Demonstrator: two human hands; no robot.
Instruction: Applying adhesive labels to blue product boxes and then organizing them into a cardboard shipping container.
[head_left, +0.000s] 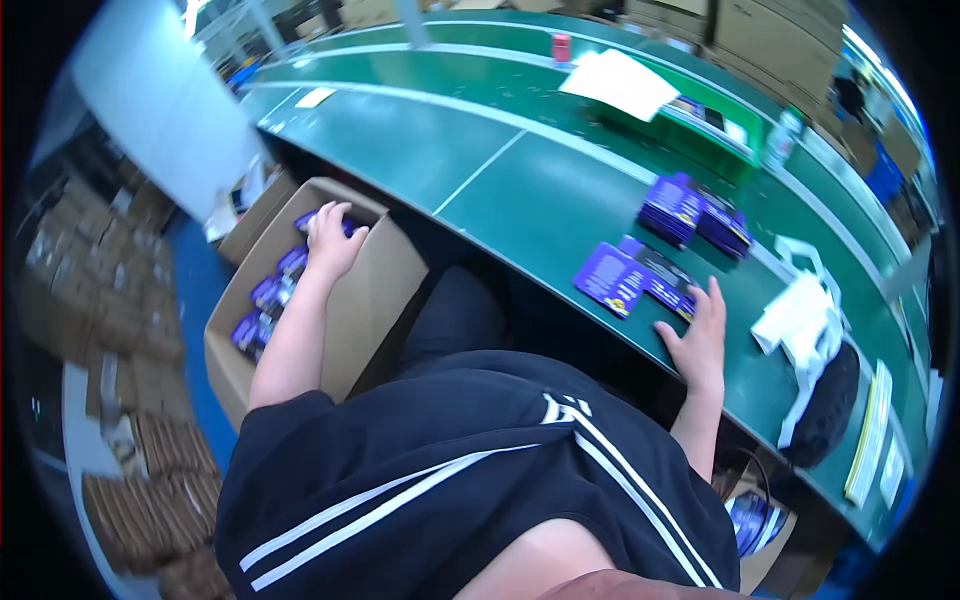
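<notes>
My left hand [332, 238] reaches down into an open cardboard box [375, 290] beside my seat and rests on the purple packets [268, 295] stacked inside it, fingers curled over the top one. My right hand [697, 338] lies flat on the green table [520, 190], fingers spread, touching the near edge of a few purple flat packets [632, 277] lying there. A second, taller stack of purple packets [692, 210] sits further back on the table.
White cloth and a dark object [815, 340] lie right of my right hand. A white sheet [620, 82] covers a green bin at the back. Brown cartons [150, 480] line the floor at left. Another box with purple packets [755, 520] sits below the table.
</notes>
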